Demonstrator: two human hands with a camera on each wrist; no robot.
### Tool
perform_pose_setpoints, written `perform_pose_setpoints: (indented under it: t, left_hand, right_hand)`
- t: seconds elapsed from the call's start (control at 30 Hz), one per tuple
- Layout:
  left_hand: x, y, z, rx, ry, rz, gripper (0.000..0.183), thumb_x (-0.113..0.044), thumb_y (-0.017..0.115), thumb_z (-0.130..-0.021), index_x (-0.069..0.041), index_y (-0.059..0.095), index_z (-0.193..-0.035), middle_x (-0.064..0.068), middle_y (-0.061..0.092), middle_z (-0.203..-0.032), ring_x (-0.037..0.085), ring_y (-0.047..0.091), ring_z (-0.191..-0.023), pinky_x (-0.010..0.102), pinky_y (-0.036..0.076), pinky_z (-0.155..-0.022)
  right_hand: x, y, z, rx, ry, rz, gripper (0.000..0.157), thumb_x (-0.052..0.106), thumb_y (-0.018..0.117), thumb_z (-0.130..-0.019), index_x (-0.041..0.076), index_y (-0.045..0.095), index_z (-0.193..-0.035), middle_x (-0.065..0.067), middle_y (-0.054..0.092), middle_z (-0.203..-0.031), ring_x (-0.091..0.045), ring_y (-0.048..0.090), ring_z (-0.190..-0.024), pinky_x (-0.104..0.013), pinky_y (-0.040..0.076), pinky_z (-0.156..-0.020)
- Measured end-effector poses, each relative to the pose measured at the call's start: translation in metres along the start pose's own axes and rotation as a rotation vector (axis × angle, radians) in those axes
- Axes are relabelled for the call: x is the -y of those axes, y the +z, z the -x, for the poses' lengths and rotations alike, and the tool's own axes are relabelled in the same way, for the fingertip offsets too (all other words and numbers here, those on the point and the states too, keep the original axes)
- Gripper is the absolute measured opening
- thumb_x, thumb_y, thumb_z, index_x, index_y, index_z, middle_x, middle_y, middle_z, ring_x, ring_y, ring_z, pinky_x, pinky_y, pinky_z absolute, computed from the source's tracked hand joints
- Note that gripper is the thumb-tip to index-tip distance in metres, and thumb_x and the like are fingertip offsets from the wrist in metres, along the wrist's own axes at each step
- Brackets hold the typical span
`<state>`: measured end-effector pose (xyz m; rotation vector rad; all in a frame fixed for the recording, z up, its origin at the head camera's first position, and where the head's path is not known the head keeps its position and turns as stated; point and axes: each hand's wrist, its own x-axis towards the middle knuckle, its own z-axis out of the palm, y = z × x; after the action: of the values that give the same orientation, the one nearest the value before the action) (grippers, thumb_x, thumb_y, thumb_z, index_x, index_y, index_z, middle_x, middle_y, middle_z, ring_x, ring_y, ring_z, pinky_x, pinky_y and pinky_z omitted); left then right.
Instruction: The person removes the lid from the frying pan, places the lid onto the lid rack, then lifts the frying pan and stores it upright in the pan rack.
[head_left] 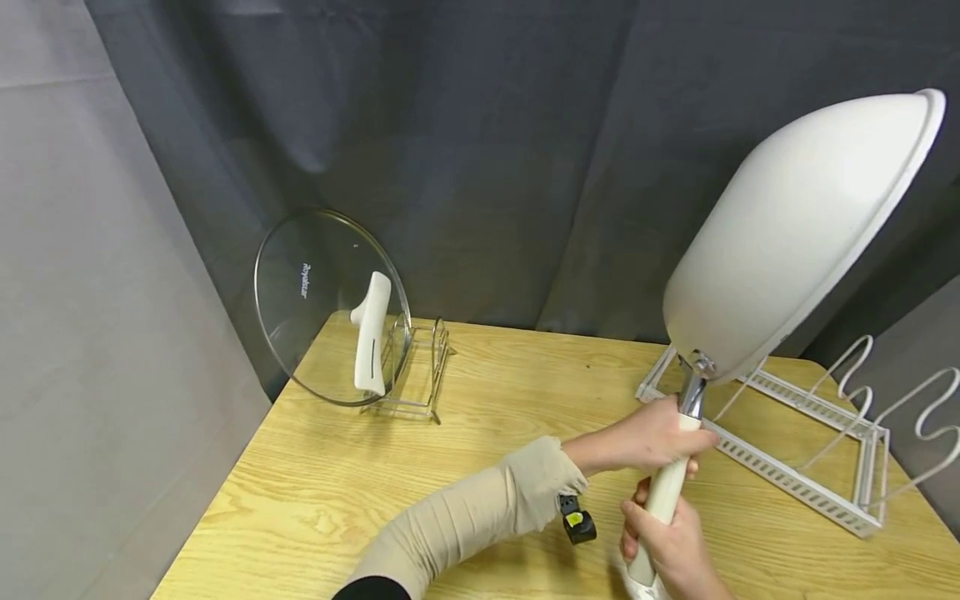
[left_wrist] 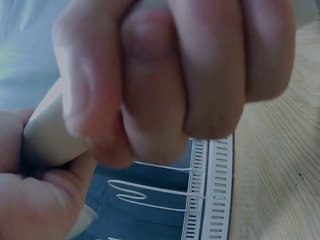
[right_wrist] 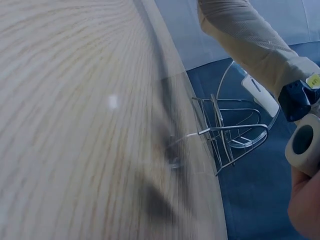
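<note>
A white wok [head_left: 795, 225] is raised over the right side of the table, tilted, with its rounded underside toward the left. My left hand [head_left: 660, 433] grips its cream handle [head_left: 667, 487] just below the metal neck. Lower on the same handle, my right hand [head_left: 675, 542] holds on near the end. The left wrist view has curled fingers [left_wrist: 155, 85] close up and the handle [left_wrist: 52, 132] between both hands. At the edge of the right wrist view, the handle's hollow end [right_wrist: 306, 145] sticks out by the right hand [right_wrist: 306, 205].
Under the wok lies a white rack frame [head_left: 787, 479] with wavy wire dividers [head_left: 926, 417]. At the table's left, a glass lid [head_left: 307, 333] with a white handle stands upright in a small wire rack [head_left: 435, 375]. Dark curtain [head_left: 487, 167] hangs behind the wooden table [head_left: 300, 500].
</note>
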<state>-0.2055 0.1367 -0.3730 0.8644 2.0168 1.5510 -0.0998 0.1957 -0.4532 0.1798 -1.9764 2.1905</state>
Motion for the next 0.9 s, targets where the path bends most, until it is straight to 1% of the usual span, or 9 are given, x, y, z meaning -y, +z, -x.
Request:
perform_pose_setpoints:
  t: [0.1, 0.37, 0.63, 0.9]
  left_hand:
    - [0.001, 0.003, -0.003, 0.038, -0.008, 0.026, 0.020, -0.014, 0.060, -0.092, -0.008, 0.049, -0.076, 0.003, 0.056, -0.055, 0.012, 0.057, -0.043, 0.025, 0.051, -0.047]
    - [0.006, 0.009, -0.011, 0.104, -0.013, 0.107, 0.023, -0.010, 0.058, -0.093, -0.005, 0.049, -0.072, 0.005, 0.056, -0.054, 0.012, 0.057, -0.044, 0.026, 0.052, -0.048]
    - [0.014, 0.014, -0.015, 0.124, -0.055, 0.144, 0.025, -0.011, 0.058, -0.094, -0.005, 0.050, -0.070, 0.006, 0.057, -0.053, 0.013, 0.057, -0.043, 0.025, 0.051, -0.047]
    - [0.019, 0.019, -0.019, 0.141, -0.059, 0.175, 0.024, -0.010, 0.057, -0.094, -0.005, 0.049, -0.072, 0.006, 0.055, -0.053, 0.013, 0.055, -0.042, 0.025, 0.050, -0.046]
  right_hand:
    - [0.001, -0.002, 0.002, -0.013, 0.021, -0.013, 0.019, -0.017, 0.050, -0.086, -0.001, 0.041, -0.085, 0.000, 0.049, -0.053, -0.010, 0.050, -0.042, -0.029, 0.045, -0.038]
    - [0.001, -0.006, 0.008, -0.039, 0.046, -0.010, 0.020, -0.015, 0.049, -0.088, 0.003, 0.042, -0.084, 0.001, 0.049, -0.053, -0.010, 0.051, -0.042, -0.028, 0.045, -0.039]
    - [-0.001, -0.010, 0.011, -0.039, 0.036, -0.025, 0.021, -0.015, 0.047, -0.088, 0.005, 0.041, -0.083, 0.002, 0.048, -0.052, -0.009, 0.051, -0.040, -0.028, 0.043, -0.037]
    - [-0.004, -0.013, 0.013, -0.018, 0.047, -0.118, 0.023, -0.015, 0.044, -0.089, 0.007, 0.041, -0.084, 0.003, 0.048, -0.056, -0.007, 0.051, -0.042, -0.023, 0.045, -0.039]
